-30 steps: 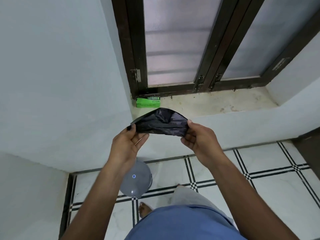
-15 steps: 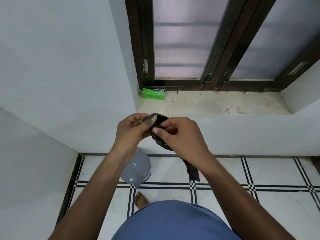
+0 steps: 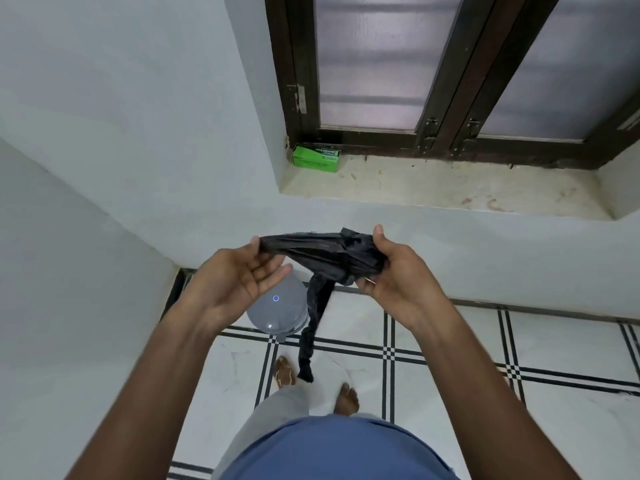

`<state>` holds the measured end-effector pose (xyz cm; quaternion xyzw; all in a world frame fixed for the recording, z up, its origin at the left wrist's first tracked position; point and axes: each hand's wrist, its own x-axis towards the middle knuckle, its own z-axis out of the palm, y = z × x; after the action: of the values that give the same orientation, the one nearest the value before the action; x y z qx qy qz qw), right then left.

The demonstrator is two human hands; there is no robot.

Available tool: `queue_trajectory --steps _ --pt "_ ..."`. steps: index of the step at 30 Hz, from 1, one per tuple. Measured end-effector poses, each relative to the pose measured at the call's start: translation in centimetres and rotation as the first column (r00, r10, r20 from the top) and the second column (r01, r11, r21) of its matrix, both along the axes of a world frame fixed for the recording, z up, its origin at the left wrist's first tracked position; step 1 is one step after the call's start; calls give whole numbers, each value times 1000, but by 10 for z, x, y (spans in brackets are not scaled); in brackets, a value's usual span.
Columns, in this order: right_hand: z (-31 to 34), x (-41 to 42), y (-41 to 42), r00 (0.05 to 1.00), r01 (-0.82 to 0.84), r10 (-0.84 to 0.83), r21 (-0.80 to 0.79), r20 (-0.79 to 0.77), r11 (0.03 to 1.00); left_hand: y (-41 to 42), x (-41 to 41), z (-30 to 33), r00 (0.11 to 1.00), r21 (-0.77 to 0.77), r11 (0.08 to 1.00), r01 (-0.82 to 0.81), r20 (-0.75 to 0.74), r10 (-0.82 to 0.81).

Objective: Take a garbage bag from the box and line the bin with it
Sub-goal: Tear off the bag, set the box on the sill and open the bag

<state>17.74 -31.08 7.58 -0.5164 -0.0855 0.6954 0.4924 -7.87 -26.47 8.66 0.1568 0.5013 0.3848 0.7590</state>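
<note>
A black garbage bag (image 3: 325, 258) is stretched between my hands at chest height, and a long twisted tail of it hangs down toward the floor. My left hand (image 3: 242, 282) pinches the bag's left end with thumb and fingertips. My right hand (image 3: 391, 271) grips the bunched right end. Below my left hand stands the grey domed bin (image 3: 277, 310) with a small blue light on its lid, in the floor corner by the wall. The green bag box (image 3: 316, 159) lies at the left end of the window sill.
A stained stone sill (image 3: 450, 188) runs under a dark-framed window (image 3: 436, 74). White walls close in at left and front. The floor (image 3: 450, 368) is white tile with black lines. My bare feet (image 3: 346, 398) stand just behind the bin.
My hands, held together half a second ago, have drawn apart and pulled the bag's top out sideways. The bag's tail hangs longer. The view has tilted down.
</note>
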Motion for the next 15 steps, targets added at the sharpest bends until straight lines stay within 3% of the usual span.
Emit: queue_trajectory --steps 2,4,6,10,11,14,15 --pt "-7 4 -6 997 -25 24 11 67 1000 1 1 3 991 -12 993 -115 67 115" --pt "-11 9 -10 956 -68 60 15 288 998 5 0 8 983 19 986 -168 74 166" --pt "-16 10 -13 851 -77 67 -2 522 997 6 2 16 996 91 992 -92 -3 93" --pt "-20 6 -11 746 -14 38 -41 665 999 7 9 29 989 214 974 73 -142 -43" --pt "-18 3 -12 670 -21 42 -38 741 999 7 7 31 976 259 957 135 -201 -83" --pt "-3 -13 -18 313 -146 -39 89 949 985 8 -6 38 929 375 879 294 -330 -170" --pt "8 -23 -19 296 -219 -105 174 950 960 8 -10 41 915 397 852 340 -349 -202"
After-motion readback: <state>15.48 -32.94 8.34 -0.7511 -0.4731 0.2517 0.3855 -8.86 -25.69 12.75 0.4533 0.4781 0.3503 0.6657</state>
